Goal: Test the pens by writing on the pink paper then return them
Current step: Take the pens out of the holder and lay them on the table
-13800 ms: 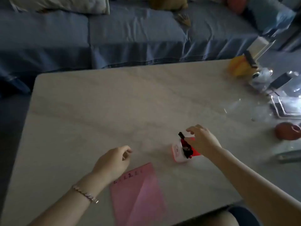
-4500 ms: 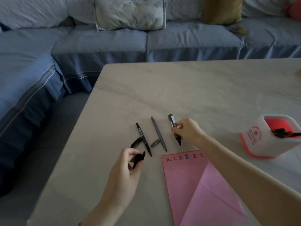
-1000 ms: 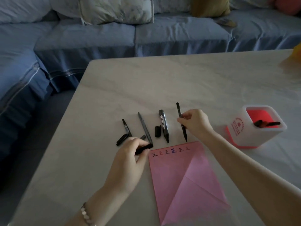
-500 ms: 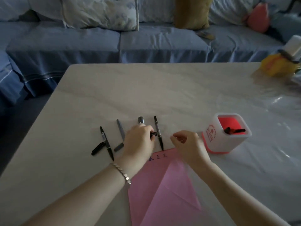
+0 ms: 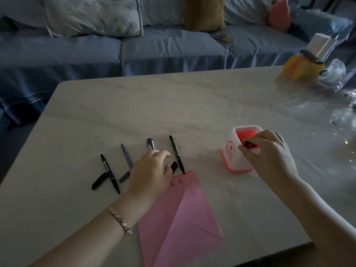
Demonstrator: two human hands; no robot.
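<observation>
Several uncapped pens lie in a row on the table: a black pen [image 5: 109,173] with its cap [image 5: 99,181], a grey pen [image 5: 127,157] with its cap [image 5: 124,176], a thick marker [image 5: 150,144] and a thin black pen [image 5: 176,154]. My left hand [image 5: 152,170] hovers over the marker's lower end, fingers loosely apart, a black cap [image 5: 174,166] lying just beside them. The pink paper [image 5: 179,214] carries small written marks at its top edge. My right hand [image 5: 269,157] reaches into the white-and-red pen holder [image 5: 234,157], fingers pinched on a dark pen [image 5: 249,145] inside.
A yellow object [image 5: 296,68] with a white box and crinkled clear plastic [image 5: 335,74] sit at the table's far right. A blue sofa [image 5: 154,49] with cushions runs behind the table. The table's near edge is close under the paper.
My right hand has moved from the paper's top edge rightward to the pen holder. My left hand has let the black cap go beside the thin pen.
</observation>
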